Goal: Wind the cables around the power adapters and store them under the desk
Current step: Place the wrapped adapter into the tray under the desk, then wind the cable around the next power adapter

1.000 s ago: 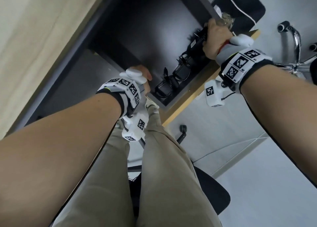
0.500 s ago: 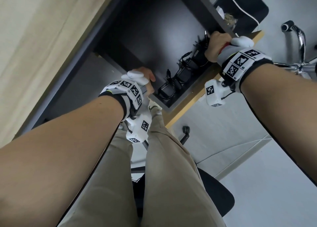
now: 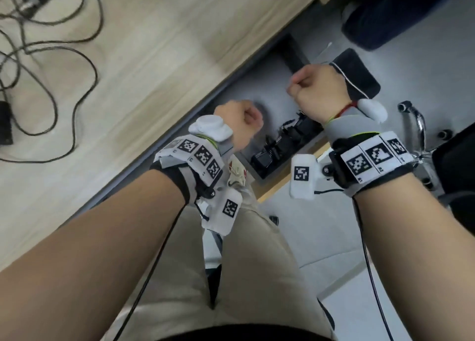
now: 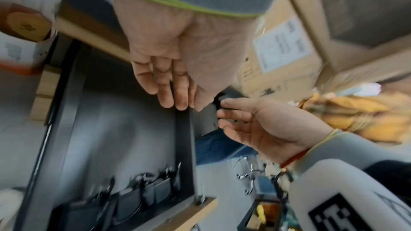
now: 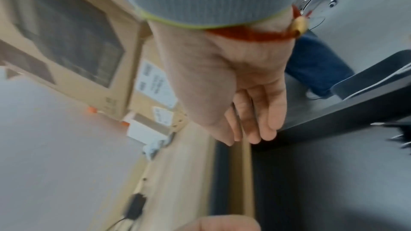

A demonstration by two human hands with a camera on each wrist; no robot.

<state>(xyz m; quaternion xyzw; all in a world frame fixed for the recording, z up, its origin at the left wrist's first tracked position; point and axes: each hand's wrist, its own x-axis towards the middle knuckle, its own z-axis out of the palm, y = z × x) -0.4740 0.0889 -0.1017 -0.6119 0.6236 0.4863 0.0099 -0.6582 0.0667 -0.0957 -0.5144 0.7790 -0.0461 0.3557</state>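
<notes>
Several black power adapters (image 3: 280,145) with wound cables stand in a row at the front of the dark tray (image 3: 270,80) under the wooden desk; the left wrist view shows the adapters (image 4: 129,198) against the tray's (image 4: 124,138) front wall. My left hand (image 3: 241,124) hovers above the tray's left side, its fingers (image 4: 175,94) relaxed and holding nothing. My right hand (image 3: 316,88) is raised over the tray's far side, its fingers (image 5: 251,126) loose and also holding nothing. Neither hand touches an adapter.
Loose black cables (image 3: 64,57) sprawl on the desk top, with another black adapter (image 3: 5,127) at the left edge, also seen as the adapter (image 5: 135,206) in the right wrist view. A chrome chair base (image 3: 416,124) stands right; cardboard boxes (image 4: 311,41) are stacked behind.
My right hand has let go of the adapter it was setting in the tray and lifted away. My left hand has come off the tray's edge. The head view has swung onto the desk top.
</notes>
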